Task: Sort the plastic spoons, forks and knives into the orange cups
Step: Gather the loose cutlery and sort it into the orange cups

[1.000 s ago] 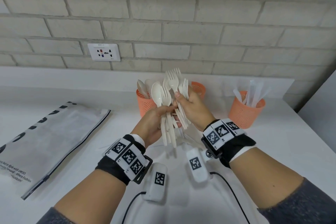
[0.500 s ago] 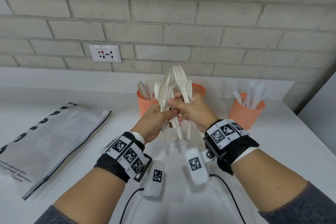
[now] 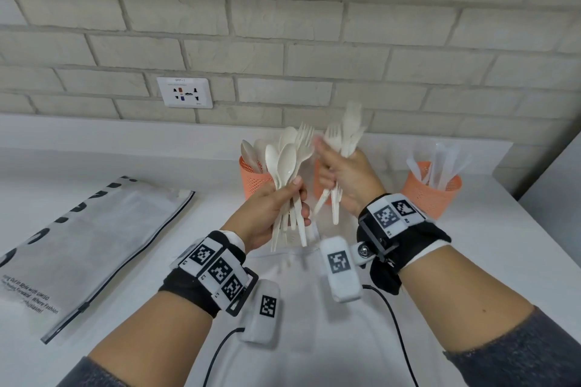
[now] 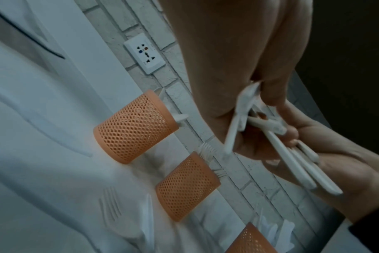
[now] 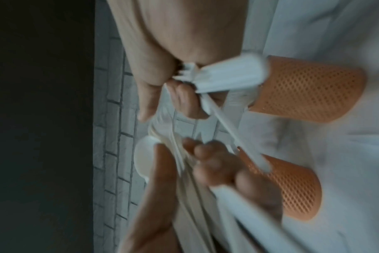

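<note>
While both hands are raised above the white counter [image 3: 487, 248], the left hand [image 3: 267, 214] has its fingers curled round a bundle of cream plastic spoons and forks [image 3: 290, 185], heads up. The right hand [image 3: 349, 179], just beside it but apart, grips a smaller bunch of cream plastic forks [image 3: 341, 141], blurred. Three orange mesh cups stand near the brick wall: the left orange cup [image 3: 251, 179] holds spoons, the middle orange cup [image 4: 184, 186], largely hidden behind the hands in the head view, holds forks, and the right orange cup [image 3: 430, 192] holds translucent knives. A grey printed zip bag [image 3: 88, 245] lies flat at the left.
</note>
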The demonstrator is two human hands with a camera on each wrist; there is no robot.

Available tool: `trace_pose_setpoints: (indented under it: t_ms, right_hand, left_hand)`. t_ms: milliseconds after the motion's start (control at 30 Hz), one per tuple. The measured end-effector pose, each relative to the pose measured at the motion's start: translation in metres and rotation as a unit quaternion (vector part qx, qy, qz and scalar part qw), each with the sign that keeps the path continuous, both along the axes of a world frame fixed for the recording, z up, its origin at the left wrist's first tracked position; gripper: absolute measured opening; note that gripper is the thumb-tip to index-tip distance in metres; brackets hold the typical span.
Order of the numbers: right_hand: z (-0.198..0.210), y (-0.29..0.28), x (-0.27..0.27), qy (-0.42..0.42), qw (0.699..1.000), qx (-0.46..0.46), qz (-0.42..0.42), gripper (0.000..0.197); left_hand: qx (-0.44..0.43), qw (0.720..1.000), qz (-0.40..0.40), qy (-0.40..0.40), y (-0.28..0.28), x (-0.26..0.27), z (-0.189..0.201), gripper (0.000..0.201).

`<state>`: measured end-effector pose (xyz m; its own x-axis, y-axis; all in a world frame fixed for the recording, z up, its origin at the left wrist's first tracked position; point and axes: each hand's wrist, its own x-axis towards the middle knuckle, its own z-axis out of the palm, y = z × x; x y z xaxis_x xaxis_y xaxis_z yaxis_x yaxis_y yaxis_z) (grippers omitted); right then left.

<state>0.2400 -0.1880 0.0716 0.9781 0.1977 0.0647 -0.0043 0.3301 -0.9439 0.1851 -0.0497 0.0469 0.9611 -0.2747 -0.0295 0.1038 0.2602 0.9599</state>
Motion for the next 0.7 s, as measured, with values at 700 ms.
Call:
trace_pose_setpoints:
  t_ms: [700]
  right_hand:
    - [0.020, -0.022, 0.107, -0.154, 0.952, -0.075, -0.252, 0.025]
  left_hand:
    - [-0.043, 0.999, 0.009, -0.021, 0.036, 0.015, -0.014, 0.018]
